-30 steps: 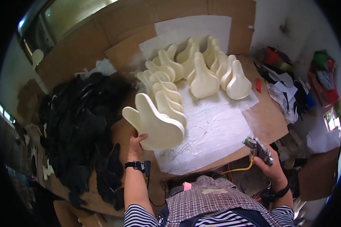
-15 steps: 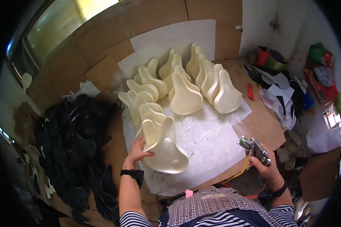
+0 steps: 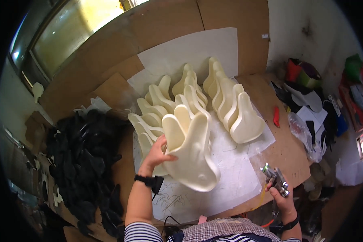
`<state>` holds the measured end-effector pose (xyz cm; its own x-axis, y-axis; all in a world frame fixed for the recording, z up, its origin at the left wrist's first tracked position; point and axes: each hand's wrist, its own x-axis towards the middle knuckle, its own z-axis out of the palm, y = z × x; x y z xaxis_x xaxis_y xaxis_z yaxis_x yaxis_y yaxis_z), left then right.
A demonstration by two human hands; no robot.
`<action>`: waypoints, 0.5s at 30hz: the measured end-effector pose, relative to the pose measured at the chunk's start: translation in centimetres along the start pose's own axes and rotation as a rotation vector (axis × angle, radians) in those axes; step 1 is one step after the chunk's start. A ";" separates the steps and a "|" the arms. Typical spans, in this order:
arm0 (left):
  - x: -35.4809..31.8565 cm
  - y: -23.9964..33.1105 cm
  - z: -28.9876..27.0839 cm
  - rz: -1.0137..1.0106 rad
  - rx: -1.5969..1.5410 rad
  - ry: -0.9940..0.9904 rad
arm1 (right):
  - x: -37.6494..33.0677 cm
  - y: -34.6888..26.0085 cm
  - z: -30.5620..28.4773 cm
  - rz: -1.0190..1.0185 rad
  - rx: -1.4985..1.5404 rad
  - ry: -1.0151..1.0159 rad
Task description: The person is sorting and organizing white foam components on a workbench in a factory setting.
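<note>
My left hand (image 3: 157,156) is closed around the left edge of a cream-coloured foam bicycle saddle pad (image 3: 195,165), tilted above white paper (image 3: 234,177). At least one more pad (image 3: 171,129) is bunched behind it; overlap hides how many are in the grip. Beyond stand rows of similar pads, noses up and leaning on each other: one row on the right (image 3: 246,121), others in the middle and on the left (image 3: 147,121). My right hand (image 3: 285,201) is wrapped around a metal spray gun (image 3: 276,181) at the paper's near right, apart from the pads.
A heap of black saddle-like pieces (image 3: 84,161) lies to the left. Cardboard sheets (image 3: 169,24) line the back. Right of the pads lie a red-handled tool (image 3: 276,117), a clear plastic bag (image 3: 300,129) and assorted scraps. A yellow hose (image 3: 262,197) runs below the gun.
The held pads have come up and to the right, off the left pile, and now overlap the middle row. My right hand with the spray gun sits slightly lower in view. The whole view has shifted a little.
</note>
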<state>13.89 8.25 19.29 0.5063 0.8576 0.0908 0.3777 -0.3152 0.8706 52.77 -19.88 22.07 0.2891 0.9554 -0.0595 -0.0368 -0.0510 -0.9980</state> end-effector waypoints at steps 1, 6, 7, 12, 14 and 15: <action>2.1 -0.6 0.3 0.007 0.004 0.013 | 0.0 0.9 -0.5 0.016 -0.010 -0.004; 10.7 -5.8 2.1 -0.333 -0.662 -0.035 | 0.4 4.2 -2.6 0.118 -0.014 -0.001; 11.6 -6.1 3.1 -0.294 -0.675 -0.008 | 0.8 4.5 -3.1 0.115 -0.018 0.014; 14.6 -4.9 6.0 -0.217 -0.539 -0.045 | 2.4 5.9 -4.7 0.160 -0.019 0.038; 13.8 -4.1 6.4 -0.214 -0.432 0.031 | 2.9 6.2 -4.6 0.166 0.003 0.033; 12.8 -3.6 6.7 -0.174 -0.418 0.077 | 3.4 6.6 -4.6 0.152 -0.023 0.007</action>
<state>24.17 17.63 14.07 0.3980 0.9159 -0.0521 0.0990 0.0135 0.9950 57.88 -18.31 15.18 0.2881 0.9342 -0.2104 -0.0588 -0.2020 -0.9776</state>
